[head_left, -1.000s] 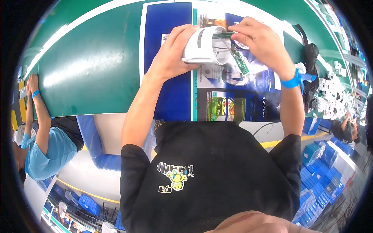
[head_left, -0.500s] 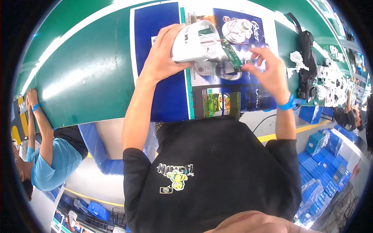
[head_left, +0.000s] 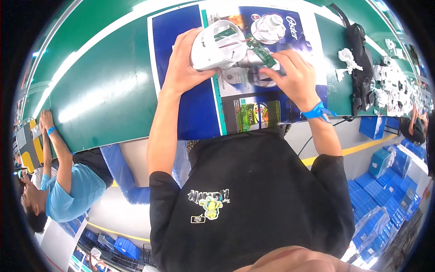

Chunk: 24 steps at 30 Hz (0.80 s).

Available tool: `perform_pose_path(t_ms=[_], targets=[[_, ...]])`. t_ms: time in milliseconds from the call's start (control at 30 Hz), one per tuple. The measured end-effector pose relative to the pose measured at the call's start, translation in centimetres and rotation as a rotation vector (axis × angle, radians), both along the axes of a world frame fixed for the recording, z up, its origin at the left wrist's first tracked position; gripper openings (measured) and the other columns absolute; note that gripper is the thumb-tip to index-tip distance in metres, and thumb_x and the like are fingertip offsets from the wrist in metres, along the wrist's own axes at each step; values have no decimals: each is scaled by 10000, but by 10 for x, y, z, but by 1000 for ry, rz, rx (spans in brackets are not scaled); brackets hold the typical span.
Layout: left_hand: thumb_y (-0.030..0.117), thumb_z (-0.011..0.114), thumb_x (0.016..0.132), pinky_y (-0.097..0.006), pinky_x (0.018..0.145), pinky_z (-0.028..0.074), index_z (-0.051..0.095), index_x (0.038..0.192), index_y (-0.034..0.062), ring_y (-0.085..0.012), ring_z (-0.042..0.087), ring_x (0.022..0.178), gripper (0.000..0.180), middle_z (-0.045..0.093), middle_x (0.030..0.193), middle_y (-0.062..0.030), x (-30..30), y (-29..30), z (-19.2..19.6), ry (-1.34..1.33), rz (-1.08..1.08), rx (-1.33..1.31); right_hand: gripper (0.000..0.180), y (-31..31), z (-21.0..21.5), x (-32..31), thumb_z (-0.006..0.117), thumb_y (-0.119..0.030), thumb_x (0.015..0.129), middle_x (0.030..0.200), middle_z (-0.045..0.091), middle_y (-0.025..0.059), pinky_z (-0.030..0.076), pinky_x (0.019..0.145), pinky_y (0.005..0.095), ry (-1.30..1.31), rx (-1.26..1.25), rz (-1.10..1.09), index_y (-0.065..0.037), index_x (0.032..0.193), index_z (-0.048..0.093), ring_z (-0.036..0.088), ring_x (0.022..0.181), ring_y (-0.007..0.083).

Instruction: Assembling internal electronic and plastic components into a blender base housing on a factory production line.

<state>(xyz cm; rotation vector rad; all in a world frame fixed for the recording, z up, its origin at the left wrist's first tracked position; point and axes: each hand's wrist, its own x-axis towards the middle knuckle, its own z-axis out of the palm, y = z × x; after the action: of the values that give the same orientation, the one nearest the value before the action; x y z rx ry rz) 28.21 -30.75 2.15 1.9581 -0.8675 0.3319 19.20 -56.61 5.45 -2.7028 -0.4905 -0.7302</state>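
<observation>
In my left hand [head_left: 182,68] is a white, rounded plastic housing [head_left: 206,53], gripped by its left side with the open end tilted to the right. Thin dark red wires run from inside it to a narrow green circuit board [head_left: 261,52]. My right hand [head_left: 293,76], with a blue band at its wrist, pinches the board's lower right end between thumb and fingers. Just beyond the board, a white round part [head_left: 268,29] with a raised knob rests on the printed sheet. Another green piece [head_left: 223,32] shows inside the housing.
A printed sheet [head_left: 188,115] covers the green table [head_left: 104,81] before me. To the right lie a crumpled white piece [head_left: 348,60], a black strap bag [head_left: 360,68] and several white parts [head_left: 392,86]. A co-worker in light blue [head_left: 74,195] sits at left.
My right hand has come in to the left and taken hold of the circuit board's end. The housing has shifted slightly left and turned, its open end now facing me more.
</observation>
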Motion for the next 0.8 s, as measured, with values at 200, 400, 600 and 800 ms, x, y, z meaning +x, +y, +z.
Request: perform_pose_path(t_ms=[200,400,600,800], targets=[[89,861,448,-389,971,426,462,1276,42,-316,505,1152,921,524,1242,-147,-1,0,-1,6,1,-5,277,-3,8,-2,770,-259,697,799,605,28,484,539,307,-27,10,-18,-75,863,646,610,648,212],[41,856,456,-398,964,437,467,1266,54,-326,505,1145,898,527,1242,-140,0,0,-8,-95,29,-17,118,-10,61,0,694,-132,798,761,602,72,461,522,308,247,36,154,-34,838,642,569,597,238],[39,855,471,-389,966,440,469,1268,69,-319,500,1157,886,522,1255,-129,3,0,-5,-76,42,-9,219,-25,56,26,564,-166,922,721,560,57,394,543,247,601,355,313,18,808,592,472,579,129],[57,858,480,-386,968,439,466,1273,70,-316,500,1160,885,519,1257,-131,3,2,-6,-97,24,-29,312,-14,48,23,524,-261,964,699,583,-7,375,543,211,918,726,290,-17,796,621,439,582,43]])
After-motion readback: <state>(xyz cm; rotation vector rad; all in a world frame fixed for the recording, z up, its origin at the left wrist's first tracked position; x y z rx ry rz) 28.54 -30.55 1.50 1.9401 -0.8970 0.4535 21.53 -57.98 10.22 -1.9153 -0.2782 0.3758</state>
